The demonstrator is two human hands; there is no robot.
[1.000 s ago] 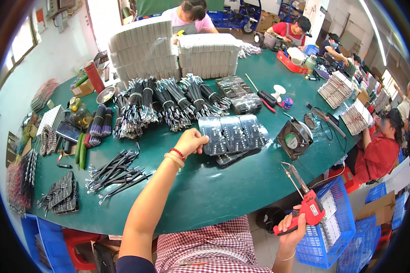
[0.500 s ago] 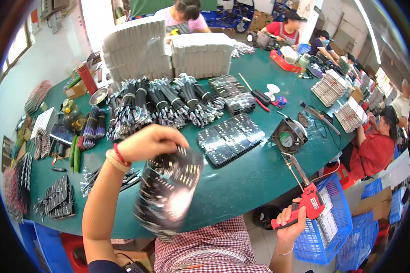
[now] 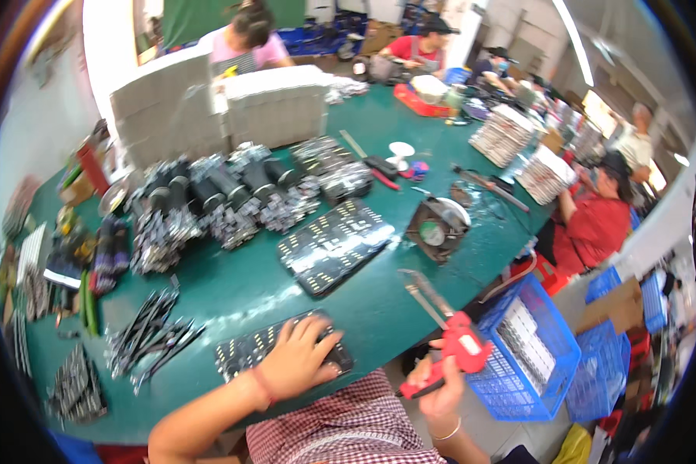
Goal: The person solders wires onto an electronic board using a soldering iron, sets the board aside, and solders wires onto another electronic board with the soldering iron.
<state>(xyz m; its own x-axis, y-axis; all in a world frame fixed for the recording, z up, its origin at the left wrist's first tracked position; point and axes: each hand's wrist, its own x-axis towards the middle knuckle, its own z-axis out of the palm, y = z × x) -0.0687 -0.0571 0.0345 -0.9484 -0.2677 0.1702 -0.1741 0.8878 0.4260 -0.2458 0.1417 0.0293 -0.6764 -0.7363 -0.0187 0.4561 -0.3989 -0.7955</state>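
Note:
My left hand (image 3: 305, 352) lies with fingers spread on a black circuit board panel (image 3: 236, 354) near the table's front edge, covering part of it. A red soldering gun (image 3: 468, 346) is gripped in my right hand (image 3: 441, 384), its metal tip and thin feed tube pointing up and left over the table edge. Beyond my left hand sits a stack of shiny black board panels (image 3: 334, 243) with rows of pale pads. Left of the panel, loose black wires (image 3: 151, 332) are spread out. A small square fan (image 3: 437, 228) stands past the soldering gun's tip.
Bundles of black wires (image 3: 224, 189) lie across the table's middle, before tall white stacks (image 3: 278, 108). More boards (image 3: 79, 387) are piled at the left. A blue crate (image 3: 530, 356) stands right of the table. Co-workers sit at the far side and right, one in red (image 3: 591, 220).
The blurred board panel raised in my left hand now lies on the table under that hand, whose fingers have spread. The view has swung right; the soldering gun stays in my right hand.

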